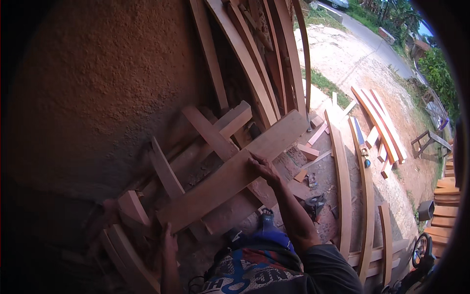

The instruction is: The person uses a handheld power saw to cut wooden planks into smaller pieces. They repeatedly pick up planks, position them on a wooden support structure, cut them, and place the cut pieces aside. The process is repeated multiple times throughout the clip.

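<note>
A wide wooden board (210, 183) slants across the middle, its far end up to the right. My right hand (264, 169) grips its near edge past the middle, fingers lying along the wood. My left hand (169, 240) is at the lower left end, thumb up against the edge; its other fingers are mostly hidden. Beneath the board, several planks lie crossed, among them a reddish plank (208, 130) and a narrow upright-tilted one (166, 169). A thick beam (236, 117) shows just beyond the board.
Long planks (247, 63) lean against a rough earthen-coloured wall (112, 73). To the right, long boards (340, 186) lie on the ground, with a stacked pile (377, 122) farther out. A dark power tool (315, 202) rests near my right forearm. A wheel (421, 250) stands at lower right.
</note>
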